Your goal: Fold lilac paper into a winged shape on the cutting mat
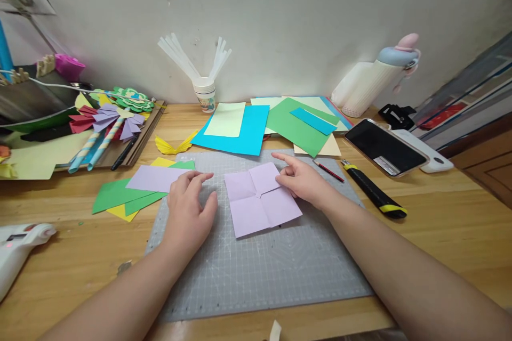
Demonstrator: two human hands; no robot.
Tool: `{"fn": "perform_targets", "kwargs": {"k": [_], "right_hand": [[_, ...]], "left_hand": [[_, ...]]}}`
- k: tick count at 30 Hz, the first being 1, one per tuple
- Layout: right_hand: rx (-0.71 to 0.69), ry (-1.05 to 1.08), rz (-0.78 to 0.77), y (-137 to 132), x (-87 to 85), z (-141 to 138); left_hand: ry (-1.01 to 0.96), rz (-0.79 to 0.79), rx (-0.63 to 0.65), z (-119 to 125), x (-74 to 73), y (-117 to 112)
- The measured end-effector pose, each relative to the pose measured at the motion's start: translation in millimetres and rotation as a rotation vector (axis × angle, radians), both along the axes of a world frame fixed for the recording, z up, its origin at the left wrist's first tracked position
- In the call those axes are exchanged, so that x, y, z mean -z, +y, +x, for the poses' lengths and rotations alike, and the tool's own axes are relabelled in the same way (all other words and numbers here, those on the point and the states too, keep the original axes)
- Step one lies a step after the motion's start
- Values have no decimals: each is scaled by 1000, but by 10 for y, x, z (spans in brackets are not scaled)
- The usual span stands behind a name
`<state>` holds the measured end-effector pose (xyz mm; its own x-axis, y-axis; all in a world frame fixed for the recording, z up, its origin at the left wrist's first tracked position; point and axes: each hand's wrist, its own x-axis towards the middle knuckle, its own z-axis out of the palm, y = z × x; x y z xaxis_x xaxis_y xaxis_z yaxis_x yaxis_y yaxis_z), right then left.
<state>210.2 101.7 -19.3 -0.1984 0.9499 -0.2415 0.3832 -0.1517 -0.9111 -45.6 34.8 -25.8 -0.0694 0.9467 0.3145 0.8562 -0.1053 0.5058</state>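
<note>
A square of lilac paper lies on the grey cutting mat. Fold creases cross it, and a short slit runs from near its centre to the right edge. My right hand is over the paper's upper right edge, index finger stretched out and the other fingers loosely bent. A fingertip of it appears to touch the paper. Left of the square, my left hand hovers with fingers apart and nothing in them. Behind it, a lilac strip rests on green and yellow paper pieces.
Blue paper and green paper lie at the back. A pencil, a black-yellow cutter and a phone sit right. Paper flowers and a glue gun are left; a cup with white sticks stands behind.
</note>
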Motion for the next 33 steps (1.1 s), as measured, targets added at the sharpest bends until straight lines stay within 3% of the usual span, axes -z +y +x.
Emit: {"fn": "perform_targets", "kwargs": {"k": [10, 20, 33], "right_hand": [[-119, 126, -244, -124, -62, -77], [-83, 171, -254, -144, -27, -82], [-67, 143, -322, -119, -77, -120]], "left_hand": [[-98, 7, -12, 7, 53, 29], [-333, -67, 5, 102, 71, -37], [-518, -172, -74, 99, 3, 12]]}}
